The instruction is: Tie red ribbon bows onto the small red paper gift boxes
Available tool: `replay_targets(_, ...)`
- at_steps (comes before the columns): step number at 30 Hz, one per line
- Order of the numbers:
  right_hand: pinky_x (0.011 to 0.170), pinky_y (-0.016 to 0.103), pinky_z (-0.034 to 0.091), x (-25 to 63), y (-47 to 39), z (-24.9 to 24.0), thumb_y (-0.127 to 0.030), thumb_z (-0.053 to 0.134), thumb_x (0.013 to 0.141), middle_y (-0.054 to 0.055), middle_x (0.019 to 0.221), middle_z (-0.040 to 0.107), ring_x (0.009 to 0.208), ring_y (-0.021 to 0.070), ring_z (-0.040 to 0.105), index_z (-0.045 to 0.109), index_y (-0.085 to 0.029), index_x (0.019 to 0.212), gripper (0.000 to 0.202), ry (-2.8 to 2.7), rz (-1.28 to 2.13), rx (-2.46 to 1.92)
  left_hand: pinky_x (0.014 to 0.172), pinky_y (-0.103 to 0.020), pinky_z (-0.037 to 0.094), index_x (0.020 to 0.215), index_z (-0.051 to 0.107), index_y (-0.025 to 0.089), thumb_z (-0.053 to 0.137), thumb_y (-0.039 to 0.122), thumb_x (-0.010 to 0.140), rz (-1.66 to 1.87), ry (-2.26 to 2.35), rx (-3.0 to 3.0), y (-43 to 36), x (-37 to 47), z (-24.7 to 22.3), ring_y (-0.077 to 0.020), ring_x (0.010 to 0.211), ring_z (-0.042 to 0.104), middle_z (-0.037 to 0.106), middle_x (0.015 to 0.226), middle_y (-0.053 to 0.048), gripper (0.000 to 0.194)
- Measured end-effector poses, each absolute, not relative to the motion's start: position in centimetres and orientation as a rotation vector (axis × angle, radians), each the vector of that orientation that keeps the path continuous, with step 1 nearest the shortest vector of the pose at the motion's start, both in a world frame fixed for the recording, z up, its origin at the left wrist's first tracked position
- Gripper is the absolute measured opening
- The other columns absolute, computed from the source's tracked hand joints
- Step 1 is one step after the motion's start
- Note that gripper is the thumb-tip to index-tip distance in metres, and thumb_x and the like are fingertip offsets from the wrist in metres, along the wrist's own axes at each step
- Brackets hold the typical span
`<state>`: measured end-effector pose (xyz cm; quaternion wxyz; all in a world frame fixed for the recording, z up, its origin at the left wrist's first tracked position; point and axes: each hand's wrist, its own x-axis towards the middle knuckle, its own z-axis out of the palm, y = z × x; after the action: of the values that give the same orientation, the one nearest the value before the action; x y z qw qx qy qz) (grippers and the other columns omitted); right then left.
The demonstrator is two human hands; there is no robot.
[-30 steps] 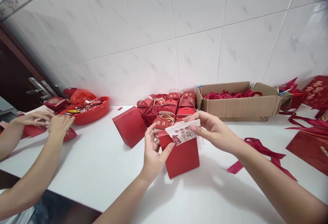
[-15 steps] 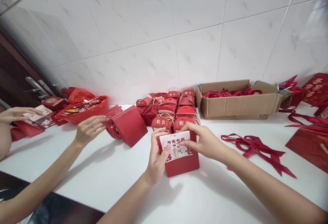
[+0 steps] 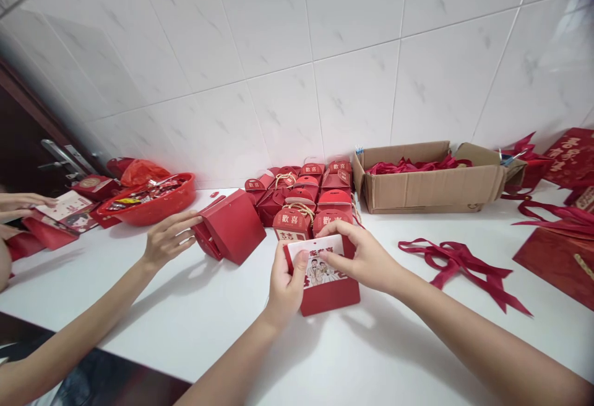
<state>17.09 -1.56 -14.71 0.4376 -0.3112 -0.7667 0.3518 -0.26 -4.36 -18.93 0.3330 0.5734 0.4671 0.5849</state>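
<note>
While my left hand point(image 3: 285, 282) closes round the side of the red cardboard box point(image 3: 331, 298), thumb flat on the white printed card point(image 3: 320, 273), my right hand point(image 3: 371, 257) is half curled, its thumb on the card's upper part; whether its fingers grip behind, I cannot tell. The card lies against the box's near face. Light, even thumb pressure should, I judge, hold it straight without creasing the box. Crimson satin ribbon point(image 3: 464, 263) lies loose to my right on the glossy white table point(image 3: 380, 344). To my left, a co-worker's hand point(image 3: 169, 239) touches another red box point(image 3: 239, 226). Farther back sit small red gift boxes point(image 3: 306, 198), a red plastic basin point(image 3: 171, 198) of wrapped pieces and a brown carton point(image 3: 431, 189) of ribbon, before marbled white wall tiles point(image 3: 278, 22).
</note>
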Motion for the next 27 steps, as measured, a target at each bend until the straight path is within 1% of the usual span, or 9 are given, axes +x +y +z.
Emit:
replay_targets(2,0.069,0.025,0.046,16.7,-1.4,-15.2,-0.025,0.059,0.083,0.0,0.088,0.063,0.078,0.0132,0.059,0.056,-0.02,0.089,0.008,-1.85,0.91,-0.74,0.07,-0.027,0.052,0.097,0.048,0.021,0.054,0.047,0.088,1.546,1.201,1.475,-4.3,-0.1,-18.9,-0.0147,0.077,0.061,0.059,0.085,0.0,0.029)
replay_targets(4,0.072,0.025,0.046,16.5,-1.2,-15.6,-0.024,0.06,0.083,0.001,0.093,0.063,0.083,0.0138,0.059,0.055,-0.02,0.092,0.011,-1.797,0.893,-0.711,0.076,-0.028,0.053,0.104,0.049,0.021,0.055,0.045,0.088,1.578,1.157,1.473,-4.3,0.1,-18.9,-0.0167,0.087,0.062,0.061,0.098,-0.003,0.029)
replay_targets(6,0.079,0.026,0.047,16.5,-1.1,-15.9,-0.022,0.06,0.082,0.002,0.099,0.061,0.092,0.0147,0.059,0.054,-0.021,0.098,0.017,-1.758,0.877,-0.674,0.085,-0.03,0.052,0.111,0.048,0.023,0.056,0.042,0.089,1.613,1.108,1.48,-4.2,0.3,-18.8,-0.0187,0.101,0.061,0.06,0.112,-0.006,0.03)
replay_targets(8,0.079,0.026,0.047,16.5,-1.0,-16.1,-0.021,0.06,0.082,0.002,0.1,0.06,0.092,0.0145,0.058,0.053,-0.021,0.098,0.017,-1.747,0.894,-0.654,0.09,-0.031,0.05,0.115,0.048,0.024,0.055,0.04,0.09,1.629,1.07,1.479,-4.2,0.5,-18.8,-0.0192,0.108,0.059,0.058,0.119,-0.007,0.031)
replay_targets(12,0.071,0.025,0.046,16.6,-1.0,-16.1,-0.022,0.059,0.084,0.001,0.094,0.059,0.082,0.0131,0.058,0.053,-0.021,0.094,0.013,-1.77,0.936,-0.657,0.09,-0.03,0.05,0.116,0.048,0.025,0.054,0.039,0.09,1.622,1.047,1.466,-4.2,0.7,-18.7,-0.0183,0.109,0.059,0.059,0.119,-0.006,0.03)
replay_targets(16,0.068,0.025,0.046,16.7,-1.0,-16.1,-0.024,0.06,0.083,0.002,0.093,0.059,0.08,0.0135,0.058,0.052,-0.021,0.093,0.012,-1.773,0.966,-0.662,0.088,-0.03,0.052,0.114,0.05,0.025,0.056,0.039,0.09,1.625,1.059,1.452,-4.3,0.7,-18.6,-0.0186,0.107,0.061,0.059,0.119,-0.006,0.029)
replay_targets(21,0.064,0.024,0.045,16.8,-0.9,-16.0,-0.025,0.06,0.083,0.001,0.088,0.059,0.074,0.0125,0.056,0.05,-0.02,0.09,0.013,-1.765,0.991,-0.684,0.085,-0.033,0.054,0.109,0.051,0.023,0.057,0.04,0.088,1.596,1.065,1.419,-4.3,0.7,-18.5,-0.0203,0.101,0.064,0.062,0.115,-0.006,0.027)
replay_targets(27,0.063,0.024,0.046,16.7,-1.0,-16.1,-0.026,0.059,0.084,0.001,0.088,0.058,0.072,0.012,0.055,0.049,-0.02,0.091,0.014,-1.741,1.037,-0.675,0.086,-0.035,0.054,0.11,0.05,0.023,0.059,0.041,0.087,1.589,1.054,1.371,-4.4,0.8,-18.3,-0.022,0.103,0.064,0.062,0.117,-0.007,0.03)
